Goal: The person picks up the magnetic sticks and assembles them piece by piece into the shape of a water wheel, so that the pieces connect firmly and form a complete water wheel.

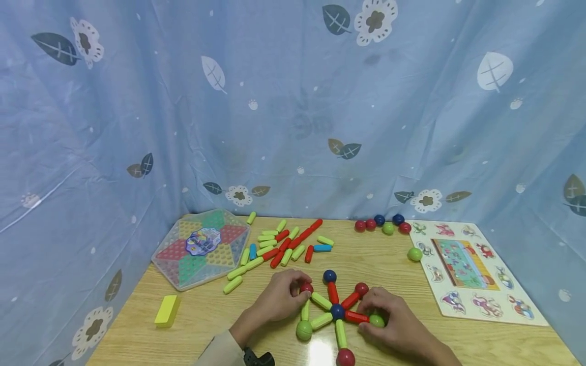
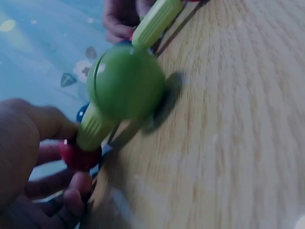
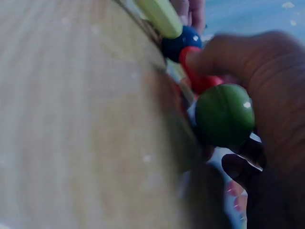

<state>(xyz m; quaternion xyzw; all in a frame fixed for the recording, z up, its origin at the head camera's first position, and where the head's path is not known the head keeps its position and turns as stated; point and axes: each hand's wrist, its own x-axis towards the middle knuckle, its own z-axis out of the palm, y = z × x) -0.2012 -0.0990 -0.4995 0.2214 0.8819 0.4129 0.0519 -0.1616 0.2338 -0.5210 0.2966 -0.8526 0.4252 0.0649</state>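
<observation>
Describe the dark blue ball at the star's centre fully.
The dark blue ball is round and glossy, and looks like plastic. It sits between the left hand and right hand, with three red rods and three yellow-green rods joined to it, spreading outward. Neither hand touches it.

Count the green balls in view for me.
4: one ball on the near left of the stick build, a second ball by the right hand, a third ball beside the puzzle board, a fourth ball farther back. Others may be hidden.
</observation>
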